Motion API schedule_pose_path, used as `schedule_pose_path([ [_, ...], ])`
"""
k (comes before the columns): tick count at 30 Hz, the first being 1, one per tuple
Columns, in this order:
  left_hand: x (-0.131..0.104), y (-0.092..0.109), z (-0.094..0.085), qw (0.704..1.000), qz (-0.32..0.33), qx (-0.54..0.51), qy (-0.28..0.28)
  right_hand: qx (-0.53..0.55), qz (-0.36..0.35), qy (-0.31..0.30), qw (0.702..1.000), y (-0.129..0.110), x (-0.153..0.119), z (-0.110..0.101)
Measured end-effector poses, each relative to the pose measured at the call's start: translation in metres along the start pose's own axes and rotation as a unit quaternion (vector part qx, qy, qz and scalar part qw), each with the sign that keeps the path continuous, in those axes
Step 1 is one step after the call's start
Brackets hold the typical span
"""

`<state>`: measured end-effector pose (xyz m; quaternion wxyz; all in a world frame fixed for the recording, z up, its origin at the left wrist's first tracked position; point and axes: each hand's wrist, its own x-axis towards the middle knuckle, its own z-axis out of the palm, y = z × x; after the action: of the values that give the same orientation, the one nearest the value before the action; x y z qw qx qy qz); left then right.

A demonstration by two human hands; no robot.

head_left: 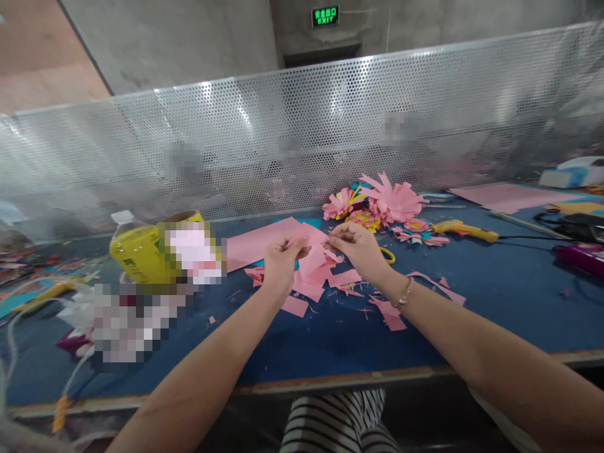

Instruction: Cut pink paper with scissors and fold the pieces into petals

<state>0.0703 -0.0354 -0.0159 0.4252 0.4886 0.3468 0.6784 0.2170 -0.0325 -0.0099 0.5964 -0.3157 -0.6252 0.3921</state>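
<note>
My left hand point(283, 258) is closed with thumb and fingers pinching a piece of pink paper point(315, 235) above the table. On its other side, my right hand point(355, 244) pinches at the paper's right end, fingertips together. Underneath and around both hands lie cut pink paper scraps point(311, 286) and small slivers. A larger pink sheet point(250, 244) rests behind my left hand, with blue paper point(311, 223) partly beneath it. The yellow handle loop point(387, 255) of some tool shows beside my right wrist; the rest of it is hidden.
Finished paper flowers point(394, 201) are piled behind my right hand, near a yellow glue gun point(467, 231). Left stand a yellow-labelled bottle point(141, 255) and a tape roll point(182, 217). A perforated metal screen point(283, 138) closes the blue table's point(495, 308) back.
</note>
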Motion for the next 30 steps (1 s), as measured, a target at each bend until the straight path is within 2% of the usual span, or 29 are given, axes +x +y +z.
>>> schedule_pose_path([
  [11, 0.006, -0.006, -0.006, 0.999, 0.034, 0.016, 0.038, 0.071, 0.037, -0.004, 0.997, 0.013, 0.007, -0.007],
  [17, 0.000, -0.005, -0.002, 0.998, 0.039, 0.044, 0.013, -0.008, 0.050, -0.074, 0.996, 0.003, -0.002, 0.006],
  [23, -0.007, 0.001, 0.003, 0.995, 0.038, 0.085, -0.021, -0.079, 0.007, -0.068, 0.995, 0.001, -0.003, 0.005],
  [30, -0.007, 0.004, 0.003, 0.995, 0.040, 0.091, -0.027, -0.082, -0.001, -0.064, 0.995, 0.001, -0.004, 0.005],
])
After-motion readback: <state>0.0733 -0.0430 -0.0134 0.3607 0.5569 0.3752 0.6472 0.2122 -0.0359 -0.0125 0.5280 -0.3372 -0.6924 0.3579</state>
